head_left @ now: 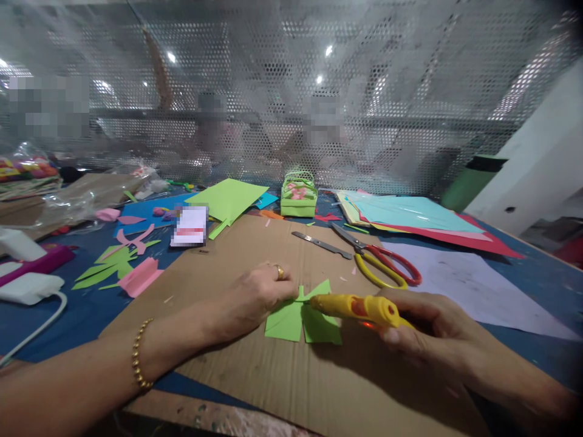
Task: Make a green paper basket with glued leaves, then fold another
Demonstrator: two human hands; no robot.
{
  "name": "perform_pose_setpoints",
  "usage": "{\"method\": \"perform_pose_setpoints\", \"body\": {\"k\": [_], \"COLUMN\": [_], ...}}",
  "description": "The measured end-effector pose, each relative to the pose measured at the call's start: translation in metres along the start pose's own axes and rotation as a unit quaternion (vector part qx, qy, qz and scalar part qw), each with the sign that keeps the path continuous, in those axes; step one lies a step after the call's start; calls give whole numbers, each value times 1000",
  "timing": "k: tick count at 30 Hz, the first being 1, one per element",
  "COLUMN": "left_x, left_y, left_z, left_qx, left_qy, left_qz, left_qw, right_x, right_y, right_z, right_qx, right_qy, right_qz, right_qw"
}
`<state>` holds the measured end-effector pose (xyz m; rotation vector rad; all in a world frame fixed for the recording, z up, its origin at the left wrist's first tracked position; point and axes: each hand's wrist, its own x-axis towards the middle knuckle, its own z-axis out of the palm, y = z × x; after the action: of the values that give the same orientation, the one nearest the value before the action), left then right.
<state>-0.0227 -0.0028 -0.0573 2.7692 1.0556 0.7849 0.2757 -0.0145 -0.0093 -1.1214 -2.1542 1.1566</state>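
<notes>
Person's two bare hands at work over a flat brown cardboard sheet (237,376) on a blue desk (91,321). L hand (266,290), w/ fingers curled nearly closed, pinches the upper L edge of a bright green cut-paper piece (323,326), which lies on the cardboard, front & centre, narrow at top w/ two flaring tails pointing toward the wearer. R hand (423,321) is closed round a yellow glue gun (355,306), grip partly hidden; its nozzle touches, or is v. near, the piece's narrow middle.

Progress, judging by eye: cutting of the green piece looks done & gluing seems underway; can't tell if glue is out yet. Piece is loose, not attached to anything else. Other cut bits wait at L, e.g. green leaf-like cutouts (109,267) & a folded pink paper piece (140,277). Scissors w/ red & yellow handles (382,267) and a bare grey metal blade (322,244) lie unused beyond the hands.

Containers: small light-green paper basket w/ handle (298,206), upright at back centre, holds pink pieces, details too small. Clear plastic bag (34,161), far L, has multicoloured items inside. Green bottle w/ dark lid (471,187), back R, tilted in view; contents hidden.
</notes>
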Motion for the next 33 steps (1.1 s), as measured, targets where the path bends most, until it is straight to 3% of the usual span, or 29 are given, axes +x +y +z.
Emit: {"method": "perform_pose_setpoints", "body": {"k": [25,33], "left_x": [1,3], "left_y": [0,3], "left_z": [-1,-5], "left_qx": [0,-69], "left_qy": [-20,-8], "left_qz": [3,0], "left_qw": [1000,998], "right_x": [3,1], "right_y": [12,11], "right_z": [3,2], "right_qx": [22,14], "right_qy": [2,-9], "right_qz": [0,9], "right_qw": [1000,1000]}}
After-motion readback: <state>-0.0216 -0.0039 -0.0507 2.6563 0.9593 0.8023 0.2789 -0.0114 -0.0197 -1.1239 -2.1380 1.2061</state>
